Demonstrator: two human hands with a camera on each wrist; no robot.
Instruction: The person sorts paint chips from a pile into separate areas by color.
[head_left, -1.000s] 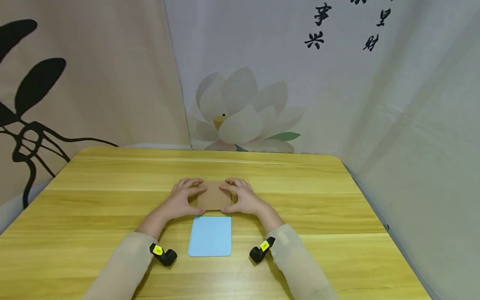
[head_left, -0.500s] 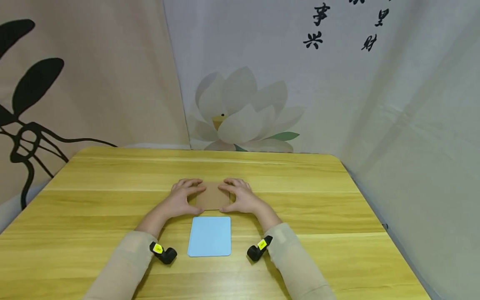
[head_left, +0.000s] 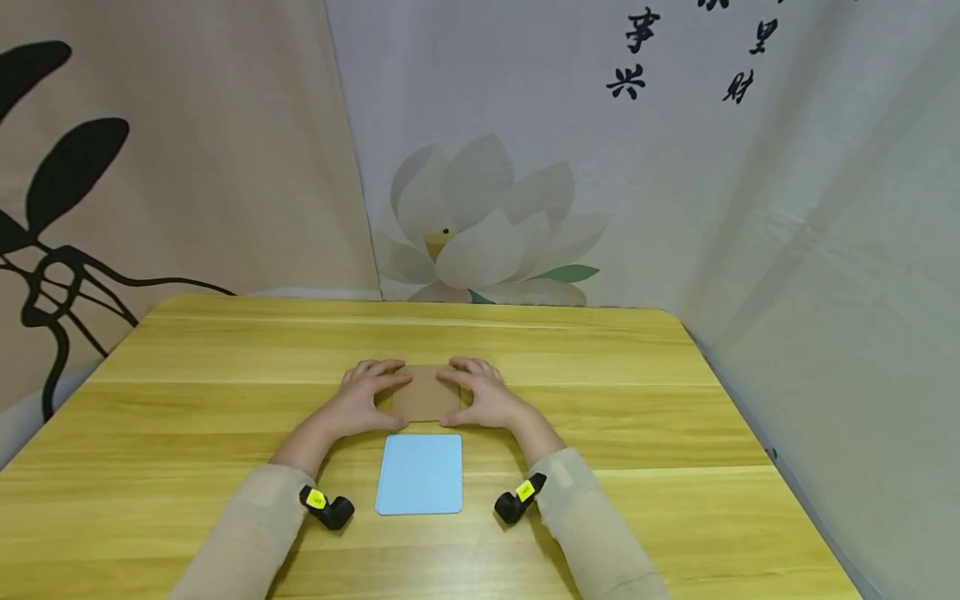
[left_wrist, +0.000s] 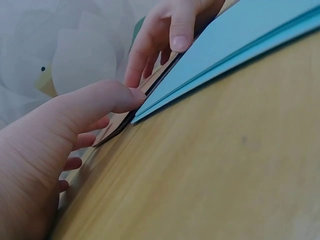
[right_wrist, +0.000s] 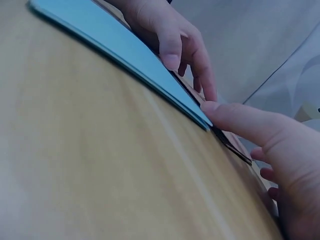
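A flat, thin brown cardboard rectangle [head_left: 424, 395] with a dark edge lies near the table's middle. My left hand [head_left: 369, 398] holds its left side, thumb at the near edge and fingers spread toward the far edge. On the opposite side, my right hand [head_left: 482, 395] holds it the same way. Directly in front lies a light blue square [head_left: 420, 475] with rounded corners; its edge shows thin layers in the left wrist view. Both thumbs, as with the left thumb [left_wrist: 131, 100], sit by the seam between the brown and blue pieces.
The wood-grain table [head_left: 630, 517] spreads around the hands. Behind it hangs a pale curtain [head_left: 495, 83] printed with a lotus and black characters. A small black camera [head_left: 337, 512] is strapped at each sleeve cuff.
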